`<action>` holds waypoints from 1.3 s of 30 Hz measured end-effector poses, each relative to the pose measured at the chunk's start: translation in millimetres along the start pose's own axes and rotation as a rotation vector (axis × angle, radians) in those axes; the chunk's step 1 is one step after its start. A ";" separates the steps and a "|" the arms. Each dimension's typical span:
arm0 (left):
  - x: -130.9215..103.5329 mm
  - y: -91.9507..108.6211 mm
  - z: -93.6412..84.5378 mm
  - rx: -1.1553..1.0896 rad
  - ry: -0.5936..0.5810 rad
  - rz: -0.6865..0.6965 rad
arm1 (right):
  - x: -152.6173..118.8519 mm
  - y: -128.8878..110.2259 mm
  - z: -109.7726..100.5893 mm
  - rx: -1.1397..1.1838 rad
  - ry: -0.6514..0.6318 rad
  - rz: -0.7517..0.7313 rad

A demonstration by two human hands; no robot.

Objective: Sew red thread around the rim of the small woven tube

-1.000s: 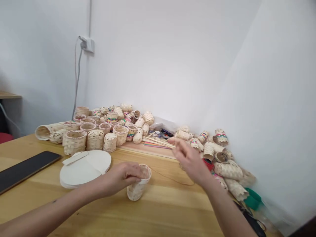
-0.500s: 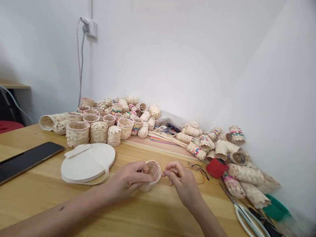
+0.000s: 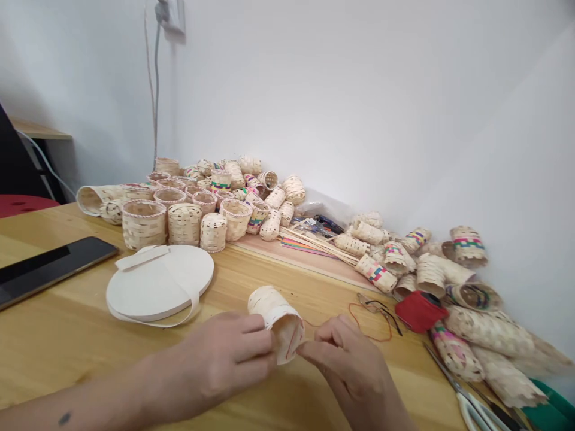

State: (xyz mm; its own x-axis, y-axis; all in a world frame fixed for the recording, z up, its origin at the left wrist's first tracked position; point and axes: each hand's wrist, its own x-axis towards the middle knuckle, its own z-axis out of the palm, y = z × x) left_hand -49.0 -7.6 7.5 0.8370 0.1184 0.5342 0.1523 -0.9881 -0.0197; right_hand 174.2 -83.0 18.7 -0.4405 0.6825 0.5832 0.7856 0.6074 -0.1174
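A small woven bamboo basket (image 3: 274, 302) lies tilted on its side, its open mouth turned towards me and to the right. White tape edges its rim, and a red thread (image 3: 294, 338) shows inside the mouth. My left hand (image 3: 224, 353) is closed on the rim's left side. At the right edge of the rim, the fingers of my right hand (image 3: 348, 359) are pinched together; whatever lies between the fingertips is too small to tell. More red thread trails behind my right hand, beside a pair of glasses (image 3: 380, 308).
A roll of white tape (image 3: 162, 284) and a black phone (image 3: 54, 266) lie on the left. Several finished baskets (image 3: 144, 224) stand at the back left. A red pouch (image 3: 420, 311), scissors (image 3: 462, 389) and more woven pieces (image 3: 489, 332) crowd the right.
The basket has tipped from nearly upright to lying with its mouth towards me. Both hands have come lower and nearer, and my right fingertips now meet the rim. The camera view has shifted.
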 end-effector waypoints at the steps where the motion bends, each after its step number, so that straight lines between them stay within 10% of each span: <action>1: 0.9 1.6 -2.6 -0.013 -0.026 -0.005 | 0.2 0.1 1.3 0.002 -0.004 -0.012; 11: 4.2 2.6 -9.0 -0.085 -0.244 -0.039 | -2.0 -0.5 11.7 -0.002 -0.019 0.003; 24: 5.5 1.8 -6.6 -0.182 -0.046 -0.004 | -2.0 -5.8 7.8 0.020 -0.078 0.045; 39: 15.9 15.1 -27.7 -0.438 -0.117 0.010 | -0.1 -22.3 -10.5 0.012 -0.169 0.045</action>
State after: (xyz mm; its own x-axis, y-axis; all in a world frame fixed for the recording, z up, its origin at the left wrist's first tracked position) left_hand -47.9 -23.3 39.1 0.8950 0.0937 0.4360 -0.0718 -0.9347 0.3482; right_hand 161.3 -100.8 29.8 -0.4727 0.7670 0.4339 0.8014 0.5789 -0.1504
